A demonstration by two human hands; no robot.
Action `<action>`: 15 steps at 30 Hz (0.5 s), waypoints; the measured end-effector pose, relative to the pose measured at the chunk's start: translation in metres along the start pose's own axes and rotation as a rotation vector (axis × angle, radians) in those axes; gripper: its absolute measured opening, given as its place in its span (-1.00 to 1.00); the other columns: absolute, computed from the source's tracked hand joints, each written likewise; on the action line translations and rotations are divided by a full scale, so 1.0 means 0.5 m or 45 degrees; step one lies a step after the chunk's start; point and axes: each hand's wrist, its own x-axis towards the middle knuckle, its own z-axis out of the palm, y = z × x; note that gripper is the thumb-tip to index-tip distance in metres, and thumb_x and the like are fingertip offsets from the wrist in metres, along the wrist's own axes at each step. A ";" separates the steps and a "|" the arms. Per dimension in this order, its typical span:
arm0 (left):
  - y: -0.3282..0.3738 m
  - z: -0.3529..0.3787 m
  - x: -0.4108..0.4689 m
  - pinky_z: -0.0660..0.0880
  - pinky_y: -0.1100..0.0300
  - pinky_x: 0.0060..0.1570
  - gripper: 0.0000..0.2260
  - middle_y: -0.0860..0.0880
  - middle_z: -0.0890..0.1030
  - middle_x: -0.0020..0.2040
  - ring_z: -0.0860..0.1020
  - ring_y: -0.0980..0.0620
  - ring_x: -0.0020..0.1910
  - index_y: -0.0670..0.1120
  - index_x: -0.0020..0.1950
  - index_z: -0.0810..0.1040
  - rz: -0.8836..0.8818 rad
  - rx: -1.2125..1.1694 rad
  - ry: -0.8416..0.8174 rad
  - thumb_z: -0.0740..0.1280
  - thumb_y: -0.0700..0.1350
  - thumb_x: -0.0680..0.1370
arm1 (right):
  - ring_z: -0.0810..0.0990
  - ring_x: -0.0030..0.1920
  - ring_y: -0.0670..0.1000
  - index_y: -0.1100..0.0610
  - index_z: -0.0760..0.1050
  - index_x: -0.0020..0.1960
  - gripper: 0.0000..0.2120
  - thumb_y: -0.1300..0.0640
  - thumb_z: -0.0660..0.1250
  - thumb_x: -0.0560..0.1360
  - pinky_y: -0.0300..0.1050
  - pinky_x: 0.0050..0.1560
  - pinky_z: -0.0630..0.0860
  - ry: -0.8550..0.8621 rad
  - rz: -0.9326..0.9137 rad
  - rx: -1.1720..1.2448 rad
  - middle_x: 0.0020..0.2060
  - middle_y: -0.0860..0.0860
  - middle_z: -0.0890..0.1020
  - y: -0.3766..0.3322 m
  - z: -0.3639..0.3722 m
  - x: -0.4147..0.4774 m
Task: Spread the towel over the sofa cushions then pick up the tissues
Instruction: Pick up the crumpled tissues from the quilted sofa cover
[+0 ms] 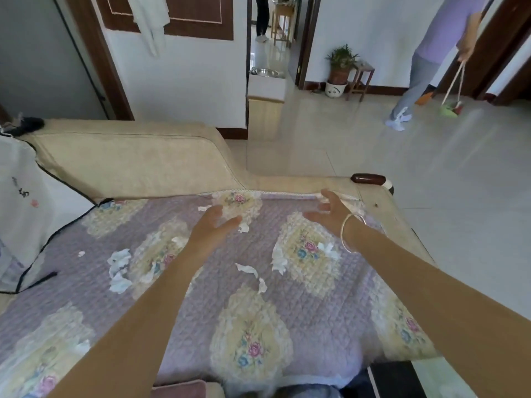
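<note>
A lilac quilted towel (310, 308) with cream floral patches lies spread flat over the beige sofa (129, 159) seat. Several crumpled white tissues lie on it: one cluster (119, 268) at the left, strips (247, 270) in the middle, one piece (279, 258) right of centre, a small scrap (243, 227) by my left fingertips. My left hand (212, 228) hovers open above the towel's far middle, fingers spread. My right hand (330, 214) is open near the towel's far edge, a bracelet on its wrist. Neither holds anything.
A white cushion with black piping (26, 214) leans at the sofa's left. A dark wooden armrest knob (369, 178) sits beyond the far edge. A person in purple (431, 53) sweeps the tiled floor at the right. A potted plant (340, 68) stands by a stool.
</note>
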 end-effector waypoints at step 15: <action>-0.385 0.179 0.325 0.24 0.01 0.40 -0.40 -0.07 0.24 0.47 0.23 -0.04 0.44 -0.10 0.45 0.21 -0.425 0.135 -0.130 0.36 0.00 0.49 | 0.26 0.42 0.19 0.01 0.01 0.50 -0.27 0.11 0.36 0.48 0.14 0.37 0.34 -0.308 0.494 -0.212 0.48 0.14 0.17 0.350 0.231 0.401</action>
